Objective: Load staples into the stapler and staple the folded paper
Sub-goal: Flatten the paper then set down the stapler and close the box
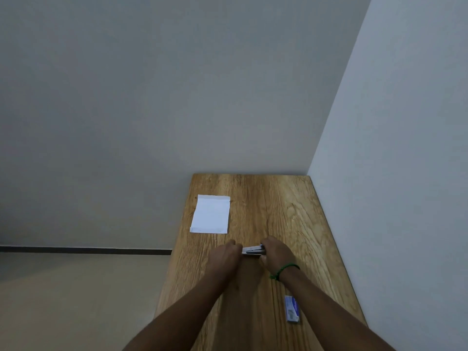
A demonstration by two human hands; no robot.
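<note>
Head view, read left to right. The folded paper (211, 214) lies flat near the far left edge of the desk (278, 203), well apart from both hands and not yet stapled, so far as I can judge.

My left hand (224, 254) has its fingers curled and closed on the left end of the stapler (253, 250). The fingertips are hidden behind the back of the hand. The stapler sits sideways between my hands at mid-desk. I cannot tell whether it rests on the wood or is held just above it.

My right hand (277, 253), with a green band (285, 269) at the wrist, is wrapped round the stapler's right end. The box of staples (291, 309) lies nearer me by the right edge, beside my right forearm and apart from it.

Assessment: the step in hand appears to be loading. Whether a strip is already seated cannot be confirmed.

Recommendation: the right hand should steady the body while the left works the tray. Keep the strip straight in the channel, legs down. Close the tray fully before reaching for the paper, as a half-seated strip is likely to jam.
</note>
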